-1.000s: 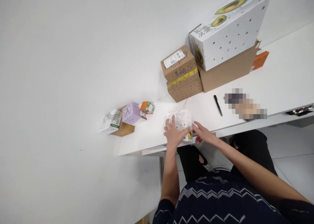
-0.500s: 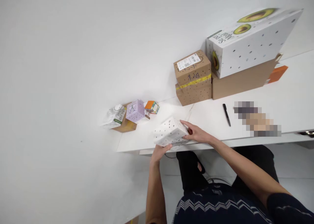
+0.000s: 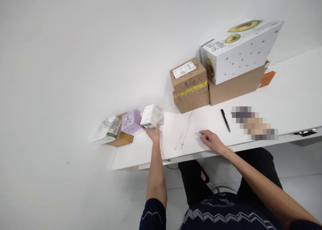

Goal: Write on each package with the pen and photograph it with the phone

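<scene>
White bench (image 3: pixel 289 89) against a plain wall; left hand (image 3: pixel 154 133) grips the small white dotted box (image 3: pixel 151 116) beside the purple box (image 3: pixel 130 121), right hand (image 3: pixel 212 140) flat, spread. I'd keep it square.

Plain white wall (image 3: pixel 75 38) behind a white table (image 3: pixel 289 89), pale tiled floor (image 3: pixel 302 189).

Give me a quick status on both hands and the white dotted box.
Left hand grips white dotted box, beside purple box. Right hand open, flat on table. Black pen lies apart, nothing blocking.
</scene>
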Motion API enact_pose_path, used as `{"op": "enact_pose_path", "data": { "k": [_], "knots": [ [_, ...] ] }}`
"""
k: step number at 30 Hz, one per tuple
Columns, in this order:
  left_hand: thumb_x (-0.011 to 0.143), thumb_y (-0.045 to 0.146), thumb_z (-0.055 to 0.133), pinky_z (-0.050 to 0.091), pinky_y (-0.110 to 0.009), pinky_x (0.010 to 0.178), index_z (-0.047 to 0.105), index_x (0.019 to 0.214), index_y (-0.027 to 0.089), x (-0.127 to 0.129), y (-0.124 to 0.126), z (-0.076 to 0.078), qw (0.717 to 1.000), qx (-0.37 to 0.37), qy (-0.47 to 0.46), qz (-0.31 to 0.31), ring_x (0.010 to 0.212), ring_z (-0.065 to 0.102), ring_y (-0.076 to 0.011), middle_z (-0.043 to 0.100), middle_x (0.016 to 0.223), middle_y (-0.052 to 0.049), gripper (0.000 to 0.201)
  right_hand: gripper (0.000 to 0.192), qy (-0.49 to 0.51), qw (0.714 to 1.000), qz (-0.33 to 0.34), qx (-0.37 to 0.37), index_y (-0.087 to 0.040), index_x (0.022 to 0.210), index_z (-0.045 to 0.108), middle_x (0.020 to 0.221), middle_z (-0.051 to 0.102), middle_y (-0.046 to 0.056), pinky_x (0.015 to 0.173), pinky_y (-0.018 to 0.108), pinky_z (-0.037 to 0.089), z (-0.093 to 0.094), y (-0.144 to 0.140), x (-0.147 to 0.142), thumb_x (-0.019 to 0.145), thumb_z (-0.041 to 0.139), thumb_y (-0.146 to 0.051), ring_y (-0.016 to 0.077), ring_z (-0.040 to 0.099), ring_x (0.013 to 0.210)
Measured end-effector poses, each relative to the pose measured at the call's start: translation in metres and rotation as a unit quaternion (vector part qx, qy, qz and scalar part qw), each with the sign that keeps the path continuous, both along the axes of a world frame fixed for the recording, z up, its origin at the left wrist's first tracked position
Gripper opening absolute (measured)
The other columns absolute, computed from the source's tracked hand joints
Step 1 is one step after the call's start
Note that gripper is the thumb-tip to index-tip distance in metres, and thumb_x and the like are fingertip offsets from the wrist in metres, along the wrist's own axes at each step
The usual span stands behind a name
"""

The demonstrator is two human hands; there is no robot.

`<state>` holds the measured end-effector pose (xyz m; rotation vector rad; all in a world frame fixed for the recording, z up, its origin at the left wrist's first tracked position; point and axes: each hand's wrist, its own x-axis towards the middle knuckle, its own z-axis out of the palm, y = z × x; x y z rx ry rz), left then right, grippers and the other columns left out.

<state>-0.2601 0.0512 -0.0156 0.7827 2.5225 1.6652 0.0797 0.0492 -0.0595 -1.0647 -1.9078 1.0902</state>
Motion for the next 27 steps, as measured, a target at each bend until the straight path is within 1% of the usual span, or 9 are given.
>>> {"op": "enact_pose_path", "data": {
  "k": [6,10,13,15,17,20,23,25,27],
  "knots": [
    [0.063,0.020,0.081,0.034,-0.051,0.108,0.036,0.120,0.011,-0.007,0.051,0.009,0.998,0.017,0.005,0.064,0.128,0.041,-0.0333,0.047,0.123,-0.021,0.073,0.026,0.032,0.999,0.000,0.011,-0.019,0.098,0.063,0.090,0.067,0.008,0.065,0.033,0.053,-0.001,-0.005,0.001,0.088,0.044,-0.034,0.0170,0.062,0.067],
    [0.064,0.015,0.077,0.029,-0.052,0.111,0.031,0.128,0.007,0.013,0.054,0.018,0.997,0.034,0.017,0.073,0.134,0.030,-0.0367,0.036,0.132,-0.026,0.079,0.026,0.039,0.999,-0.007,0.021,-0.019,0.098,0.063,0.086,0.067,0.007,0.064,0.032,0.052,-0.001,-0.007,0.000,0.089,0.043,-0.033,0.0166,0.062,0.066],
    [0.075,0.020,0.068,0.039,-0.043,0.105,0.033,0.132,0.010,0.044,0.051,0.031,0.997,0.062,0.042,0.033,0.128,0.041,-0.0298,0.035,0.135,-0.024,0.068,0.026,0.045,0.999,-0.012,0.027,-0.018,0.097,0.063,0.084,0.067,0.007,0.064,0.031,0.051,-0.001,-0.006,-0.001,0.090,0.043,-0.031,0.0167,0.061,0.066],
    [0.084,0.029,0.059,0.045,-0.035,0.098,0.042,0.128,0.014,0.069,0.057,0.048,0.995,0.075,0.052,-0.025,0.115,0.053,-0.0227,0.046,0.129,-0.018,0.050,0.025,0.047,0.998,-0.012,0.033,-0.018,0.096,0.064,0.083,0.067,0.007,0.064,0.031,0.051,-0.002,-0.005,-0.001,0.089,0.043,-0.030,0.0167,0.061,0.065],
    [0.090,0.042,0.050,0.046,-0.030,0.096,0.051,0.122,0.019,0.094,0.073,0.075,0.990,0.088,0.050,-0.099,0.112,0.056,-0.0185,0.055,0.122,-0.012,0.040,0.025,0.050,0.998,-0.012,0.040,-0.018,0.094,0.065,0.081,0.067,0.006,0.064,0.031,0.051,-0.003,-0.006,-0.001,0.088,0.043,-0.029,0.0165,0.061,0.065],
    [0.086,0.064,0.044,0.045,-0.036,0.097,0.054,0.123,0.022,0.126,0.107,0.125,0.964,0.108,-0.070,-0.231,0.120,0.053,-0.0232,0.054,0.128,-0.011,0.057,0.024,0.061,0.997,-0.019,0.036,-0.018,0.093,0.065,0.077,0.066,0.005,0.063,0.031,0.051,-0.006,-0.009,-0.001,0.087,0.044,-0.028,0.0162,0.060,0.063],
    [0.079,0.075,0.045,0.045,-0.047,0.097,0.059,0.117,0.024,0.149,0.132,0.165,0.934,0.030,-0.204,-0.291,0.118,0.053,-0.0296,0.057,0.127,-0.010,0.064,0.025,0.087,0.996,-0.031,-0.018,-0.018,0.095,0.065,0.074,0.065,0.005,0.058,0.031,0.052,-0.001,-0.008,0.000,0.087,0.045,-0.031,0.0150,0.059,0.056],
    [0.077,0.074,0.050,0.044,-0.051,0.096,0.062,0.112,0.024,0.157,0.136,0.177,0.912,-0.016,-0.264,-0.314,0.117,0.053,-0.0317,0.060,0.124,-0.010,0.062,0.030,0.118,0.990,-0.062,-0.043,-0.017,0.103,0.064,0.086,0.067,0.008,0.055,0.030,0.053,0.014,0.003,0.003,0.087,0.046,-0.036,0.0139,0.059,0.055],
    [0.079,0.070,0.050,0.044,-0.054,0.096,0.061,0.111,0.025,0.161,0.130,0.175,0.899,-0.023,-0.291,-0.327,0.116,0.054,-0.0319,0.060,0.123,-0.010,0.056,0.040,0.156,0.981,-0.116,-0.020,-0.018,0.117,0.060,0.111,0.063,0.013,0.058,0.032,0.055,0.039,0.024,0.009,0.087,0.048,-0.042,0.0145,0.061,0.064]
  ]
}}
